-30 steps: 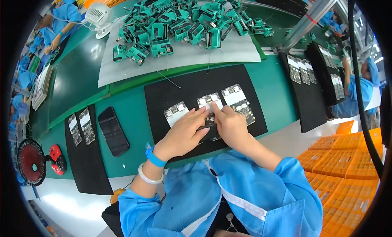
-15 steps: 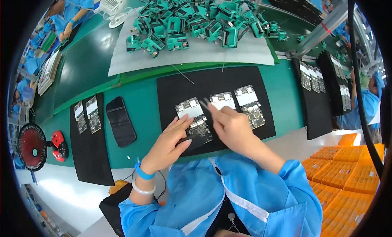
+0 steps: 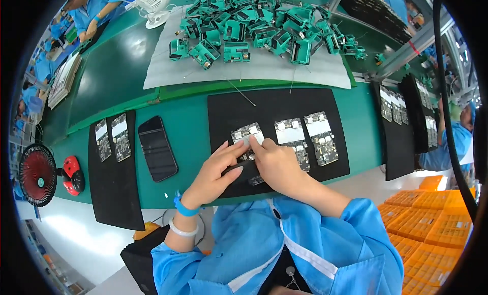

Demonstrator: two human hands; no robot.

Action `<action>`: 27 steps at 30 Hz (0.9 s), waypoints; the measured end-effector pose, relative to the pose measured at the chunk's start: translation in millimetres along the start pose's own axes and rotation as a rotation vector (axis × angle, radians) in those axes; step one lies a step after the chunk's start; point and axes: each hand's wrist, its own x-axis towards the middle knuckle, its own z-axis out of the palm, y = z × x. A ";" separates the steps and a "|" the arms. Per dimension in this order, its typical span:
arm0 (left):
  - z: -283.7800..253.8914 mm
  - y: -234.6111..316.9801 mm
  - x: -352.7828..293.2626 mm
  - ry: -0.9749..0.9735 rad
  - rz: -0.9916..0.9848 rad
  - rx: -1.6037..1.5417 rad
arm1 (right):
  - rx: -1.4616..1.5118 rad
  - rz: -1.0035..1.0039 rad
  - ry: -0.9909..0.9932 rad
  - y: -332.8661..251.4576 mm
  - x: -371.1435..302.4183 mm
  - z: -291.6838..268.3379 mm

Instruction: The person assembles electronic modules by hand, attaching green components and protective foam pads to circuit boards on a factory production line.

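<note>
Three circuit boards with white patches lie on a black mat (image 3: 269,104) in front of me. Over the left circuit board (image 3: 247,131), both my hands meet. My left hand (image 3: 213,175) rests its fingertips at the board's left side. A dark flat piece (image 3: 245,173) shows between its thumb and fingers, across the lower part of the board. My right hand (image 3: 277,165) presses pinched fingertips onto the white patch; what they hold is hidden. To the right lie the middle circuit board (image 3: 292,135), partly covered by my right hand, and the right circuit board (image 3: 321,137).
A black phone (image 3: 157,148) and a black strip (image 3: 114,193) with two boards lie at left, near a small fan (image 3: 38,175). Green plastic housings (image 3: 236,52) are heaped on a white sheet (image 3: 178,74) beyond. More boards on black mats (image 3: 399,152) stand right, above orange crates (image 3: 432,219).
My right hand has come left and down onto the left board's white patch. The thin tool blurred at its fingertips before no longer shows. The whole view has shifted slightly.
</note>
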 end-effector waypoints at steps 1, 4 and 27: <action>0.6 0.0 -0.6 0.007 -0.001 0.013 | -0.004 -0.002 -0.002 0.1 -0.1 1.1; 2.7 -2.2 -1.5 0.021 0.006 0.025 | 0.044 -0.019 0.048 2.7 -0.7 5.9; 5.2 15.0 4.5 0.019 -0.029 0.032 | -0.177 0.621 0.482 214.2 -64.0 -87.6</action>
